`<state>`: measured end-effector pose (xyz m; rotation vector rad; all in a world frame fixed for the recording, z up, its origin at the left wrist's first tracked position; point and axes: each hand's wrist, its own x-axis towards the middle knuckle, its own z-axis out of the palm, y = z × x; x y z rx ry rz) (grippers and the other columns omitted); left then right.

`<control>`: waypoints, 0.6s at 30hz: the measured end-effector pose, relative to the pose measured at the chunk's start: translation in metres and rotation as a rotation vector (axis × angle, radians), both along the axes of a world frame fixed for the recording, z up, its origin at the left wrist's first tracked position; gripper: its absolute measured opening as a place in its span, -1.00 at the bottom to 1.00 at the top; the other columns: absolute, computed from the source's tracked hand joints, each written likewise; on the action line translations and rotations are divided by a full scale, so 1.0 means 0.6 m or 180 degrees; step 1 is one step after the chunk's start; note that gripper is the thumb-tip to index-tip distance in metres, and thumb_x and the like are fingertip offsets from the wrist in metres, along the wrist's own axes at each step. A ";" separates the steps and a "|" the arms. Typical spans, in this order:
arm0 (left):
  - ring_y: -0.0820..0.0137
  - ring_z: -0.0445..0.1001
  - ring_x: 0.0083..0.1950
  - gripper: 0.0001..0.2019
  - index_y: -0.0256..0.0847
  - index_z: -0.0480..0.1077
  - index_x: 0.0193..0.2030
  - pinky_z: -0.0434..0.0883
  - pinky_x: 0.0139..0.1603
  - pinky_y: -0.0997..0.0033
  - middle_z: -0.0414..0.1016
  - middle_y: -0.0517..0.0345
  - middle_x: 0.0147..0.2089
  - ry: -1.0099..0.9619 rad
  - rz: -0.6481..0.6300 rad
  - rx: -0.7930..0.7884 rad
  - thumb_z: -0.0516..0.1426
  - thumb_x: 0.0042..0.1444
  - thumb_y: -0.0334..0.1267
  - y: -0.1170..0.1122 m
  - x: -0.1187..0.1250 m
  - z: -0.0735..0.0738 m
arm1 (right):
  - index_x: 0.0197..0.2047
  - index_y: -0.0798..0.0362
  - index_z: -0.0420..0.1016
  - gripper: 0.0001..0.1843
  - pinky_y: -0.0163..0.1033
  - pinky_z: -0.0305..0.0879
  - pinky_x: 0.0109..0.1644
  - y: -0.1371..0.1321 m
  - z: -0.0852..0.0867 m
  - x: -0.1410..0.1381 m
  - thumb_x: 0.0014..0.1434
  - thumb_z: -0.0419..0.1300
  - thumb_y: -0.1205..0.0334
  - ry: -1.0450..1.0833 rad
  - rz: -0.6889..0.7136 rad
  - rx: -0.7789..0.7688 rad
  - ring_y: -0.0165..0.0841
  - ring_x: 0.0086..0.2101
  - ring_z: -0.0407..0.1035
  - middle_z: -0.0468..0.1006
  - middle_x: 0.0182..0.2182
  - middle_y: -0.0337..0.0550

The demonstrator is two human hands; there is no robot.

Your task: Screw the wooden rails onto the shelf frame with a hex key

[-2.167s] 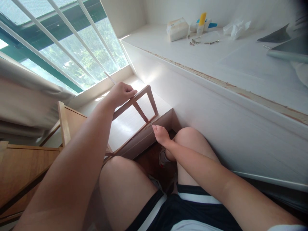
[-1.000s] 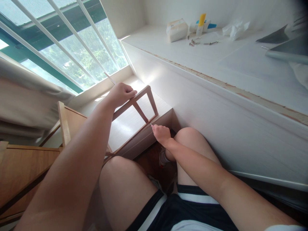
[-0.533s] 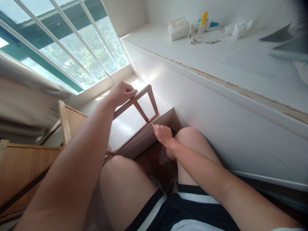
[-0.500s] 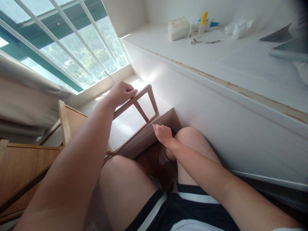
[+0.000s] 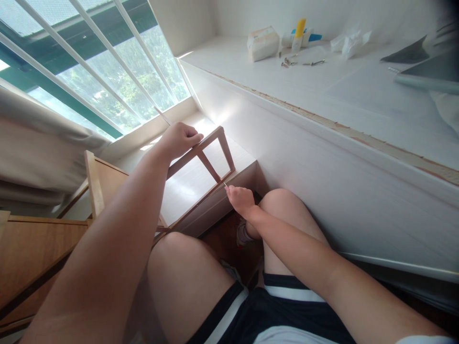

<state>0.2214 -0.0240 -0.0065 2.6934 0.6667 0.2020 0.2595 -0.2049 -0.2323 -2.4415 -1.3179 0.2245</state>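
A brown wooden frame [image 5: 225, 149] with slats stands tilted on the white ledge, its lower rail along the ledge's edge. My left hand [image 5: 182, 138] is closed over its upper rail. My right hand [image 5: 241, 199] is lower down, fingers pinched on a thin metal rod [image 5: 225, 184]. The rod's tip touches or nearly touches the lower rail, close to the foot of a slat. Most of the rod is hidden inside my fingers, so its exact kind does not show.
Wooden chair-like panels [image 5: 46, 243] stand at the left, beside a curtain [image 5: 39, 148] and a barred window. On the white shelf [image 5: 322, 102] at upper right lie a tissue pack [image 5: 263, 44], a yellow-capped bottle [image 5: 298, 36], several screws [image 5: 288, 62] and crumpled plastic [image 5: 349, 44].
The view has shifted very slightly. My left hand stays on the upper rail, and my right hand keeps the rod at the lower rail with hardly any movement.
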 end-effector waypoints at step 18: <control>0.51 0.05 -0.57 -0.66 -0.19 0.15 -0.68 0.01 -0.47 0.34 0.07 0.25 -0.66 0.0016 -0.0046 0.0095 0.09 0.03 -0.14 -0.001 0.001 0.002 | -0.59 0.01 0.20 -0.48 -0.28 0.18 -0.36 0.017 -0.033 0.000 0.36 -0.10 -0.03 0.3009 -0.0490 0.1311 -0.34 -0.54 0.36 0.40 -0.67 -0.15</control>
